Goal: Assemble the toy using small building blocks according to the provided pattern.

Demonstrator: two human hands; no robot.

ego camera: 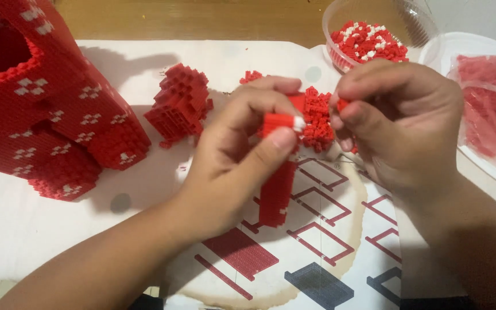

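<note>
My left hand point(239, 152) grips a long red strip of tiny building blocks point(278, 192) that hangs down from between thumb and fingers. My right hand point(400, 123) pinches one small red block point(342, 104) at the fingertips, close to the strip's top end. Behind both hands a loose pile of small red blocks point(318, 117) lies on the paper. A printed sheet of red and grey layer diagrams point(317, 241) is spread under the hands.
A large red block-built model with white dot patterns point(47, 109) stands at the left. A smaller red block section point(180, 104) sits beside it. A clear bowl of red and white blocks point(368, 41) and a clear tray of bagged red blocks point(489, 115) stand at the right.
</note>
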